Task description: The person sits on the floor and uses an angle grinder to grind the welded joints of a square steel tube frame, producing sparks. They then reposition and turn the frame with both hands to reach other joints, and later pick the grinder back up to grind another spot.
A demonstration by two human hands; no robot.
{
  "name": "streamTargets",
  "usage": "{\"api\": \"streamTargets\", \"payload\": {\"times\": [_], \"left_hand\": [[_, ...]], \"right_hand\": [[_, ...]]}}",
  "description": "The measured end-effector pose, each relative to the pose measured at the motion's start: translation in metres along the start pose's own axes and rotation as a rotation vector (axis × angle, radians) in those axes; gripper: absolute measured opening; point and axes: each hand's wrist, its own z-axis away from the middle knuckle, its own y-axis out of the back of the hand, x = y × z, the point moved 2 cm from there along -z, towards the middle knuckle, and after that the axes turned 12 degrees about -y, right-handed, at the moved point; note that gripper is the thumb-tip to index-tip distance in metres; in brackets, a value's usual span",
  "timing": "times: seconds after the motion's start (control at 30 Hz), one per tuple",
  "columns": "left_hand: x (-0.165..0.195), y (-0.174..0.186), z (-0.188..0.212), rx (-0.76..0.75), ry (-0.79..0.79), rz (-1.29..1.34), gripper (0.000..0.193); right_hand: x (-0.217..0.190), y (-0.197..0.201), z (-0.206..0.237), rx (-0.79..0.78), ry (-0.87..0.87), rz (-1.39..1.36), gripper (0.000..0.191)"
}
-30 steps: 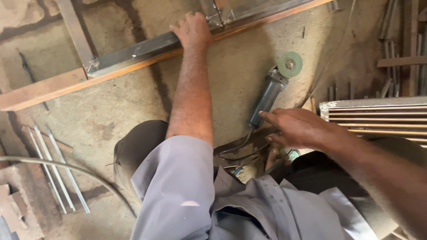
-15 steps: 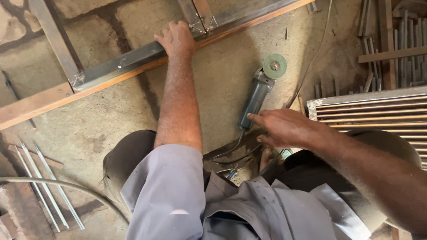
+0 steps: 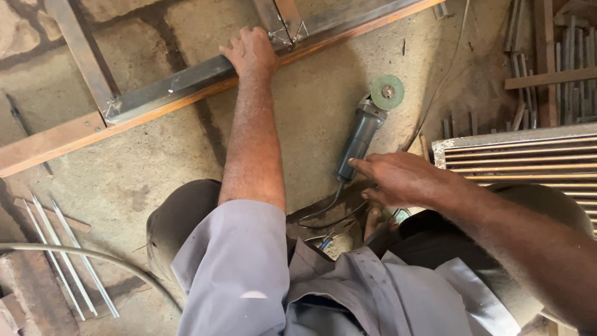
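My left hand rests palm down on a grey steel frame bar that runs across the floor beside a rusty brown bar. An angle grinder with a green disc lies on the concrete floor. My right hand hovers at the rear end of the grinder's grey body, fingers spread, the index fingertip touching or just short of it. It holds nothing.
A metal grille panel lies at the right. Short steel rods are piled at the top right. Thin white rods and a grey hose lie at the bottom left. The grinder's cable loops near my knees.
The view has shifted, so the frame and grinder sit lower and further left in the picture. My right hand stays at the grinder's rear end; my left hand stays on the bar.
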Motion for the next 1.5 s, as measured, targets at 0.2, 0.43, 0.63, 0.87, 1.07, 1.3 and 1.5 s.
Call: {"api": "streamTargets", "payload": {"times": [0.2, 0.43, 0.63, 0.87, 1.07, 1.3, 1.5], "left_hand": [[-0.003, -0.001, 0.002, 0.027, -0.009, 0.025, 0.043], [-0.003, -0.001, 0.000, 0.011, 0.009, 0.017, 0.046], [0.001, 0.014, 0.007, -0.044, 0.012, 0.088, 0.064], [-0.004, 0.024, -0.007, -0.004, 0.165, 0.322, 0.065], [0.002, 0.013, -0.009, 0.033, 0.125, 0.259, 0.062], [0.008, 0.014, -0.007, 0.057, 0.130, 0.254, 0.067], [0.015, 0.022, -0.002, 0.033, 0.161, 0.261, 0.065]], "right_hand": [[-0.001, -0.001, -0.002, 0.010, 0.000, -0.019, 0.082], [0.002, -0.002, -0.004, 0.008, 0.008, 0.007, 0.081], [0.002, -0.004, -0.006, -0.006, 0.003, 0.022, 0.081], [0.001, -0.002, -0.005, -0.005, -0.005, 0.015, 0.081], [0.000, 0.000, -0.002, -0.017, -0.034, 0.028, 0.079], [0.002, -0.002, -0.002, -0.026, -0.035, 0.028, 0.078], [0.003, -0.004, -0.002, 0.006, 0.000, -0.014, 0.075]]}}
